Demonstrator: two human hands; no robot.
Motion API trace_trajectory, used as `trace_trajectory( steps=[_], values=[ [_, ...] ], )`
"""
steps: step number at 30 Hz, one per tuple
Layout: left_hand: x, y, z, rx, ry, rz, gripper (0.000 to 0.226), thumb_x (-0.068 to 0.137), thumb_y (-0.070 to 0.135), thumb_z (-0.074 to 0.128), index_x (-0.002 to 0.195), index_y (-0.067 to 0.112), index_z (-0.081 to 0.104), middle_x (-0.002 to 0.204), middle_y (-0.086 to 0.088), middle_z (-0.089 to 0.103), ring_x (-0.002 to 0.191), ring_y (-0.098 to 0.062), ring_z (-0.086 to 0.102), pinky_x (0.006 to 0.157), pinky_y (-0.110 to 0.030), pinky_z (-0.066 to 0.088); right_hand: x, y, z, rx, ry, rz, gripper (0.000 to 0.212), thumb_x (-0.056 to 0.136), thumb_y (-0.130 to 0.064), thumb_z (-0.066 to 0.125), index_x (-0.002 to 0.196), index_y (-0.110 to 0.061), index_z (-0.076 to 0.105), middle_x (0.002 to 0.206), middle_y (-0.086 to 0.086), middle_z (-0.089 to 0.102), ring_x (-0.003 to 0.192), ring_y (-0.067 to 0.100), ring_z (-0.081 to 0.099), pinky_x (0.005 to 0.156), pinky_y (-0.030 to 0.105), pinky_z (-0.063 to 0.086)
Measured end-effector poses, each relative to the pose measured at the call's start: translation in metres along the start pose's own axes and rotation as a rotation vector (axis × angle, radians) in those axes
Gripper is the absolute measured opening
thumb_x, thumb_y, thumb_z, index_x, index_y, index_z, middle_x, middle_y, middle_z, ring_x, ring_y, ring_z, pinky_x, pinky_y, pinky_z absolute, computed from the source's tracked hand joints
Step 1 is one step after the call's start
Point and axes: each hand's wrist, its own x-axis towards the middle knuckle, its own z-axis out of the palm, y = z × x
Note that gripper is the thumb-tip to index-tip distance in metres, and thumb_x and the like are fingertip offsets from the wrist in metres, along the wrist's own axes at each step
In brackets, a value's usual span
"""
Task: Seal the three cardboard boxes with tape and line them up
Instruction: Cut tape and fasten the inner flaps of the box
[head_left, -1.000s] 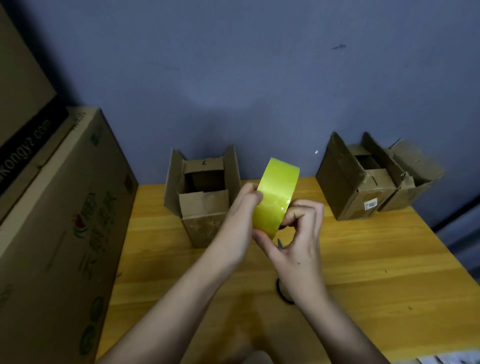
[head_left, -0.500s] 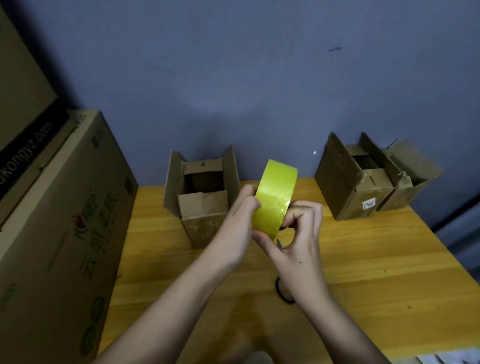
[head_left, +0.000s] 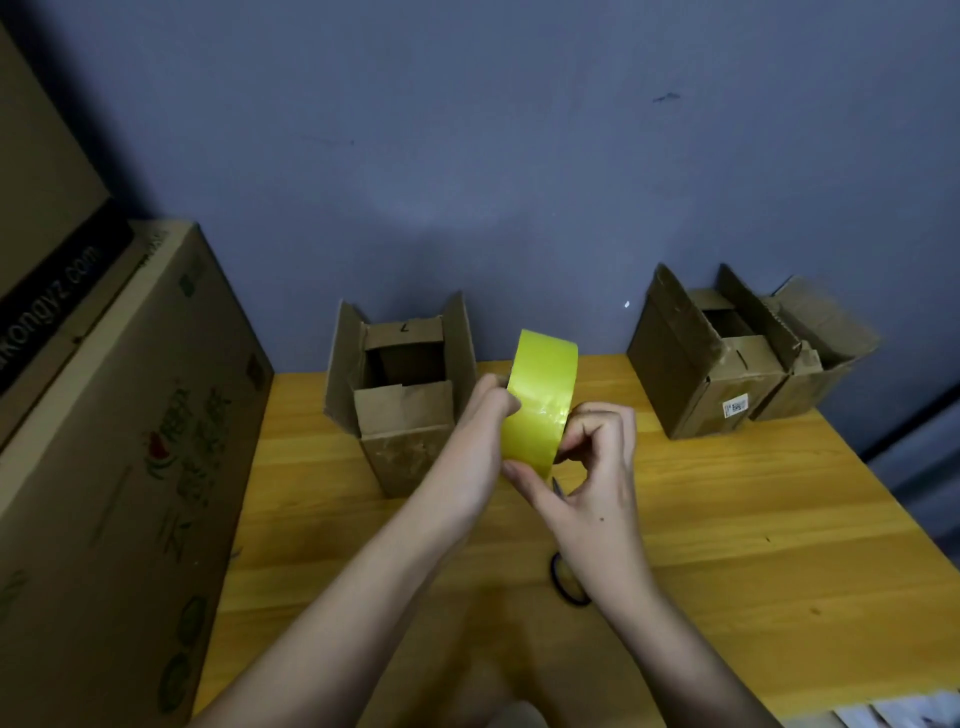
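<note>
Tape roll: yellow tape roll (head_left: 540, 400) held on edge above the middle of the counter (head_left: 753, 519), its broad band facing the camera.
Left hand: left hand (head_left: 485, 415) grips the left side of the roll, fingers curled round its edge.
Right hand: right hand (head_left: 592, 467) holds the right and lower side of the roll; thumb lies under the bottom edge, fingers curled at the right rim.
Left box: open cardboard box (head_left: 402, 400) stands on the far left part of the counter, just left of the roll, flaps up, near flap folded partly inward.
Middle box: second open box (head_left: 696, 358) at the far right of the counter, against the wall, flaps up, a white label on its near face.
Right box: third open box (head_left: 815, 353) touches the second on its right side.
Scissors: a dark loop handle (head_left: 566, 584) lies on the counter beneath the right wrist; mostly hidden.
Large carton: printed carton (head_left: 119, 467) stands at the left of the counter.
Wall: blue-grey wall (head_left: 467, 156) behind.
</note>
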Motion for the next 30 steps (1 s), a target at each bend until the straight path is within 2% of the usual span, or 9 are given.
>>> trace_trajectory(
  steps=[2,5,9,12,14,19,22,25,30],
  values=[
    [-0.010,-0.009,-0.001,0.048,-0.021,0.066,0.043,0.093,-0.015,0.035,0.065,0.017,0.029,0.069,0.001,0.031,0.089,-0.015,0.037,0.048,-0.007,0.032,0.000,0.000,0.001,0.001,-0.002,0.008,0.040,0.071,-0.038,0.073,0.085,-0.019,0.041,0.100,-0.008,0.039,0.086,-0.003,0.045,0.071,0.009,0.039],
    [-0.029,-0.015,0.000,-0.005,-0.049,0.148,0.029,0.095,-0.004,0.036,0.075,0.015,0.040,0.072,0.001,0.041,0.086,-0.010,0.042,0.048,-0.010,0.031,-0.001,0.001,0.003,0.009,-0.010,0.027,0.040,0.070,-0.039,0.073,0.084,-0.019,0.041,0.100,-0.009,0.038,0.086,-0.002,0.045,0.070,0.011,0.041],
    [-0.014,-0.006,-0.011,-0.006,-0.066,0.055,0.045,0.094,-0.014,0.037,0.066,0.021,0.028,0.072,0.005,0.033,0.075,-0.015,0.043,0.044,-0.004,0.035,-0.002,0.001,0.003,0.024,-0.022,0.047,0.040,0.070,-0.040,0.073,0.084,-0.023,0.040,0.100,-0.009,0.039,0.085,0.000,0.046,0.069,0.014,0.042],
    [-0.041,-0.012,-0.017,-0.012,-0.195,0.255,0.040,0.088,-0.013,0.041,0.072,0.023,0.037,0.075,0.007,0.041,0.075,-0.005,0.044,0.051,-0.001,0.034,-0.001,0.002,0.002,0.054,-0.015,0.071,0.041,0.069,-0.041,0.074,0.088,-0.036,0.038,0.098,-0.009,0.041,0.084,0.003,0.049,0.069,0.014,0.042],
    [-0.078,-0.012,-0.021,-0.108,-0.311,0.381,0.021,0.078,0.009,0.048,0.088,0.028,0.050,0.083,0.015,0.054,0.077,0.008,0.051,0.061,0.000,0.037,0.001,0.001,0.000,0.092,-0.023,0.143,0.043,0.070,-0.044,0.072,0.096,-0.040,0.038,0.099,-0.005,0.047,0.087,0.009,0.054,0.069,0.019,0.046],
    [-0.084,-0.023,-0.032,-0.146,-0.452,0.467,0.043,0.072,0.024,0.054,0.113,0.033,0.047,0.118,0.016,0.055,0.100,0.011,0.054,0.081,-0.006,0.042,0.019,-0.003,-0.020,-0.189,-0.076,-0.052,0.043,0.088,-0.033,0.054,0.130,-0.019,0.053,0.121,-0.001,0.048,0.111,0.017,0.049,0.094,0.033,0.044],
    [-0.077,-0.031,-0.030,0.083,-0.330,0.575,0.051,0.076,0.027,0.071,0.117,0.036,0.042,0.114,0.022,0.052,0.098,0.011,0.053,0.081,-0.004,0.040,0.036,-0.003,-0.027,-0.228,-0.174,-0.135,0.036,0.092,-0.033,0.055,0.125,-0.020,0.062,0.124,-0.004,0.052,0.116,0.014,0.049,0.097,0.033,0.044],
    [-0.075,-0.032,-0.029,0.188,-0.200,0.657,0.052,0.081,0.023,0.074,0.123,0.028,0.043,0.109,0.013,0.056,0.092,0.007,0.053,0.080,-0.006,0.040,0.046,0.002,-0.029,-0.222,-0.231,-0.156,0.030,0.087,-0.040,0.063,0.111,-0.023,0.070,0.112,-0.011,0.057,0.106,0.010,0.052,0.085,0.031,0.048],
    [-0.073,-0.037,-0.028,0.273,-0.164,0.706,0.056,0.080,0.026,0.075,0.128,0.021,0.046,0.122,0.006,0.056,0.111,-0.006,0.053,0.095,-0.026,0.044,0.045,0.003,-0.028,-0.136,-0.201,-0.154,0.021,0.084,-0.036,0.068,0.098,-0.022,0.073,0.100,-0.010,0.061,0.099,0.010,0.055,0.078,0.032,0.048]
  ],
)
